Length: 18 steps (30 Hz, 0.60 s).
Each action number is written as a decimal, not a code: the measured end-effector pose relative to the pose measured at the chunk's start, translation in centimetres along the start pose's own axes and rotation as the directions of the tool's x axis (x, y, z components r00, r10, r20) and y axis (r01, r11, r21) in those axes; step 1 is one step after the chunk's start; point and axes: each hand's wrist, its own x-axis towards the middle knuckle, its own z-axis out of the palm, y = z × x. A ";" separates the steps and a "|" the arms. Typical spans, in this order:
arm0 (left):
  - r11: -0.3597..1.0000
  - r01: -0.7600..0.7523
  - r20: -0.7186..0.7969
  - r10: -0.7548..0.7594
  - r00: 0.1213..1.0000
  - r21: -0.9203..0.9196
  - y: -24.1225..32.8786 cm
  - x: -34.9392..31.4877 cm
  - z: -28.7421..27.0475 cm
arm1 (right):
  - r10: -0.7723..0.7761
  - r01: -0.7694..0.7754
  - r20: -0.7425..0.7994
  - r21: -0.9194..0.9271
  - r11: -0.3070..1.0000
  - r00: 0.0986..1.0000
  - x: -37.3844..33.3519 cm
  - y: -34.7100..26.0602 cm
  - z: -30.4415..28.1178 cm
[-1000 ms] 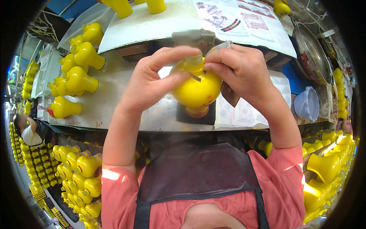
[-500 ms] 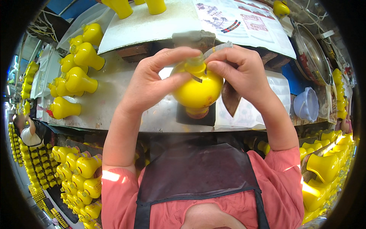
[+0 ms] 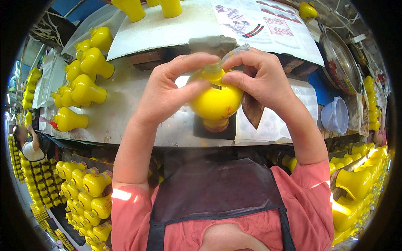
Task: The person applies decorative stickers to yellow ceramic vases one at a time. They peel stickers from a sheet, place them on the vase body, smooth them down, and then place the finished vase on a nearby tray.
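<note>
A glossy yellow bottle (image 3: 215,102) with a round body and clear-topped neck is held between my hands above a small black pad (image 3: 203,130). The thumb and fingers of my left hand (image 3: 178,79) curl around its neck and shoulder. My right hand (image 3: 255,73) presses its thumb to the bottle's shoulder, beside a narrow dark strip (image 3: 216,86). A pointed brown blade (image 3: 253,111) sticks out below that hand, seemingly held in its palm. A grey-white wrapped piece (image 3: 238,51) shows by the right fingers; whether it belongs to the blade I cannot tell.
Several yellow bottles (image 3: 94,62) lie along the bench's left side, with more stacked lower left (image 3: 94,184) and lower right (image 3: 356,184). Printed sheets (image 3: 276,29) lie on the raised white board. A pale blue bucket (image 3: 335,115) stands right. Another person (image 3: 31,144) is far left.
My right thumb has shifted slightly left along the bottle's shoulder, and the grey-white wrapped piece has tipped a little. My left hand keeps its hold on the bottle.
</note>
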 end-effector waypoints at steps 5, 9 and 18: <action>0.999 0.023 0.004 -0.023 1.000 -0.031 0.1 0.2 -0.1 | -0.026 0.024 -0.064 -0.031 0.999 0.998 -0.5 0.8 0.8; 1.000 0.015 0.007 -0.015 1.000 0.008 0.3 0.5 0.0 | 0.073 -0.061 -0.078 0.145 0.987 0.994 -0.6 0.5 0.9; 0.997 -0.020 -0.011 0.021 1.000 0.072 0.5 1.0 0.3 | -0.095 0.053 -0.257 -0.167 0.985 0.962 -3.2 -2.0 2.4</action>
